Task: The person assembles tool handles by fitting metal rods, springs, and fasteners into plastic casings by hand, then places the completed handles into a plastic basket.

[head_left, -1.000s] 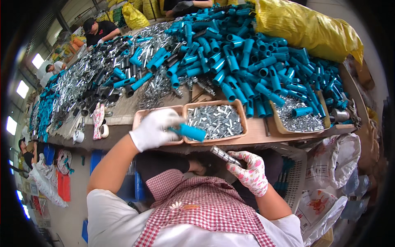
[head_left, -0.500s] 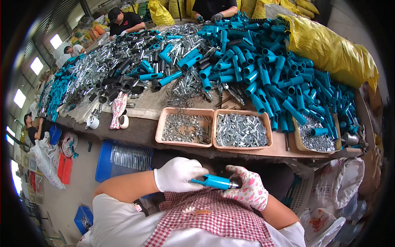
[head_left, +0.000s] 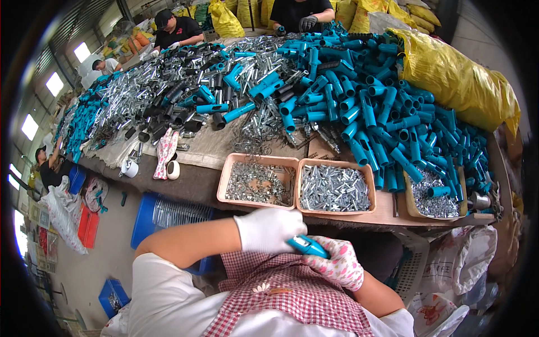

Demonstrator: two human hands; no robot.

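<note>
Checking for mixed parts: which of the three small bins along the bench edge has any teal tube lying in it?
The rightmost bin: a teal tube lies on its metal bits. The left bin and middle bin show no teal tubes inside.

One held teal tube (head_left: 310, 246), three tabletop trays (head_left: 337, 212)

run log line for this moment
left hand: white-gloved, at slotted teal sleeve | right hand: floral-gloved, gripping sleeve | ahead: peach tray of silvery pins, teal sleeve pile
</note>
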